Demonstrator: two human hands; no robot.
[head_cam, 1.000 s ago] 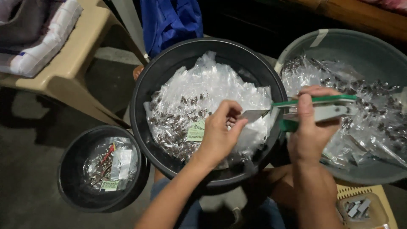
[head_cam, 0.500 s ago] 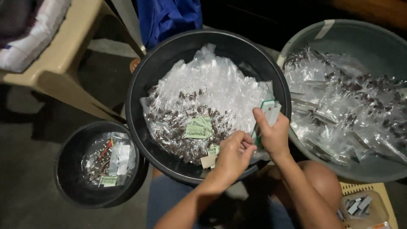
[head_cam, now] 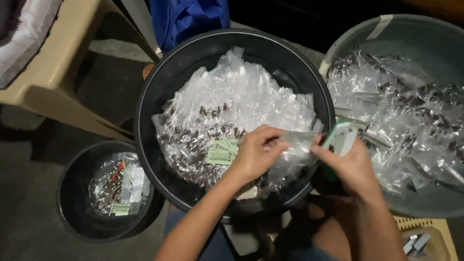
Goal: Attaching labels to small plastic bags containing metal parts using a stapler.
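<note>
Clear plastic sachet [head_cam: 295, 140] stretched over the near rim of big black basin [head_cam: 159, 96], pinched at each end. Left hand [head_cam: 256, 152] closed on left end; right hand [head_cam: 350, 162] closed on right end, also gripping a green-and-white tool [head_cam: 338, 135]. Looks light, thin, floppy, slippery; best held by sealed edges. Grey tub [head_cam: 425, 29] right, small black bucket [head_cam: 72, 212] lower left, both holding more packets.

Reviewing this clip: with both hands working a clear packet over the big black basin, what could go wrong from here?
1. The left hand and right hand stretch a thin clear packet between them; it might tear or slip from either grip.
2. The right hand also holds a green-and-white tool, which may snag the plastic.
3. The work sits near the rim of the black basin, so a dropped packet could fall outside.
</note>
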